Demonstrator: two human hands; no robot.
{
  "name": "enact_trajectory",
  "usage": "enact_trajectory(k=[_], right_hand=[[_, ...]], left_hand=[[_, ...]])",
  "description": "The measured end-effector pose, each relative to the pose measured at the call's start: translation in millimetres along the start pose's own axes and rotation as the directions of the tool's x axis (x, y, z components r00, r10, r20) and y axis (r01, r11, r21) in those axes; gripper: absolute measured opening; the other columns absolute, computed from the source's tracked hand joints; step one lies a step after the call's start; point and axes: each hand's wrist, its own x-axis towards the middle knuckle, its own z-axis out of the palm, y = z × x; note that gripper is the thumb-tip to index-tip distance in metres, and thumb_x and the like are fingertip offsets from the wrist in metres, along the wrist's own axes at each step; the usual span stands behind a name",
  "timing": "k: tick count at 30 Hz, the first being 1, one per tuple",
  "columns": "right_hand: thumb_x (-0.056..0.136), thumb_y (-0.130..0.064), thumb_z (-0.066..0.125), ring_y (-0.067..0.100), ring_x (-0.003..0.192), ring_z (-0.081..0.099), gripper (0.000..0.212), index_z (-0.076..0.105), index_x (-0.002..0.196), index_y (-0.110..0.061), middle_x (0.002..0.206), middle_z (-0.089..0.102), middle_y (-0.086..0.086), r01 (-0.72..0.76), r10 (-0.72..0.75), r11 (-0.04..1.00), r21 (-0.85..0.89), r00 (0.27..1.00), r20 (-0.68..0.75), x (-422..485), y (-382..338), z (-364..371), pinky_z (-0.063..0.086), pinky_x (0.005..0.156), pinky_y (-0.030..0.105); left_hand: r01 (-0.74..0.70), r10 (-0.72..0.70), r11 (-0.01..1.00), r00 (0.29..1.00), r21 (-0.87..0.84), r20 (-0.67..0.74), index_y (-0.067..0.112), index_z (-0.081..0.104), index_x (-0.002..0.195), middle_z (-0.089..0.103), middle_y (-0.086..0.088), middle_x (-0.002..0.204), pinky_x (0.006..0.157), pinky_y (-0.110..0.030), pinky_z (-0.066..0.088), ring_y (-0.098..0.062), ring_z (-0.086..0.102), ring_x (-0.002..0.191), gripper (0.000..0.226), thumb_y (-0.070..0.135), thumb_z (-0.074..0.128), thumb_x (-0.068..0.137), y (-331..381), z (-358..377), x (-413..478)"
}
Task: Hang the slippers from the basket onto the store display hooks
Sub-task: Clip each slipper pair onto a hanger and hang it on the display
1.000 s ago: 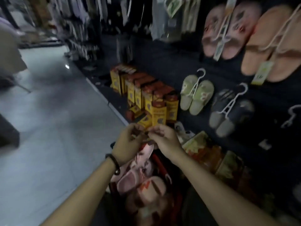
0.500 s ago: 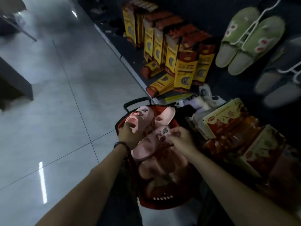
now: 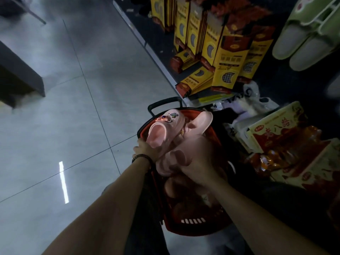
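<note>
Left hand: the left hand (image 3: 147, 150) grips the heel end of the top pink slipper (image 3: 160, 131), with the fingers curled under it
Right hand: the right hand (image 3: 200, 162) is wrapped round a second pink slipper (image 3: 174, 161); it is blurry, so each finger is hard to make out
Top pink slipper: it sticks up past the left fingers, with little stickers on its toe
Second pink slipper: it sits between the two hands, touching both
Basket: the red basket (image 3: 193, 229) is right under the fingers, with more pink slippers (image 3: 176, 188) down inside it
Wrist band: a dark wrist band (image 3: 141, 157) sits just behind the left hand
Yellow boxes: the yellow boxes (image 3: 220, 61) stand far past the fingers
Green slippers: the green slippers (image 3: 303, 34) hang on a white hanger (image 3: 329, 15), far up and to the right of the right hand
Red boxes: the red boxes (image 3: 276, 133) lie to the right of the right hand
</note>
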Motion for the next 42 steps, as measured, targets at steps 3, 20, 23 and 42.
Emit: enact_trajectory(k=[3, 20, 23, 42], right_hand=[[0.055, -0.095, 0.070, 0.048, 0.159, -0.003, 0.152, -0.020, 0.160, -0.033, 0.172, -0.020, 0.020, -0.006, 0.014, 0.997, -0.078, 0.994, 0.104, -4, -2, -2, 0.023, 0.119, 0.069], [0.062, -0.052, 0.088, 0.042, 0.151, 0.027, 0.132, 0.011, 0.163, -0.016, 0.162, 0.025, 0.016, 0.040, -0.038, 0.999, 0.032, 0.998, -0.058, 21, 9, 8, 0.034, 0.121, 0.055], [0.056, -0.045, 0.093, 0.038, 0.148, 0.033, 0.135, 0.014, 0.163, -0.022, 0.159, 0.034, 0.016, -0.001, 0.005, 0.996, 0.091, 0.999, -0.042, 26, 8, 5, 0.036, 0.120, 0.052], [0.046, -0.066, 0.091, 0.024, 0.125, 0.059, 0.111, 0.040, 0.142, -0.051, 0.138, 0.056, 0.000, 0.027, 0.020, 0.839, 0.544, 0.996, -0.081, 1, -10, -27, 0.054, 0.102, 0.054]], left_hand=[[0.067, -0.068, 0.997, 0.997, 0.034, 0.030, 0.014, 0.046, 0.144, 0.045, -0.021, 0.143, 0.083, -0.039, 0.040, -0.039, 0.053, 0.123, 0.080, 0.058, 0.073, 0.083, 2, 0, 2], [0.141, -0.080, 0.900, 0.984, -0.413, 0.161, -0.002, 0.067, 0.116, 0.074, -0.020, 0.101, 0.073, -0.047, 0.065, -0.035, 0.075, 0.088, 0.066, 0.025, 0.096, 0.064, -7, 8, 21], [0.238, -0.115, 0.793, 0.962, -0.561, 0.246, -0.007, 0.064, 0.120, 0.073, -0.023, 0.105, 0.068, -0.044, 0.064, -0.035, 0.074, 0.088, 0.061, 0.012, 0.094, 0.070, -8, 7, 16], [-0.439, 0.264, 0.714, 0.891, -0.546, -0.370, 0.029, 0.047, 0.139, 0.061, 0.001, 0.122, 0.092, -0.036, 0.051, -0.022, 0.062, 0.109, 0.040, 0.049, 0.050, 0.104, -3, -12, -64]])
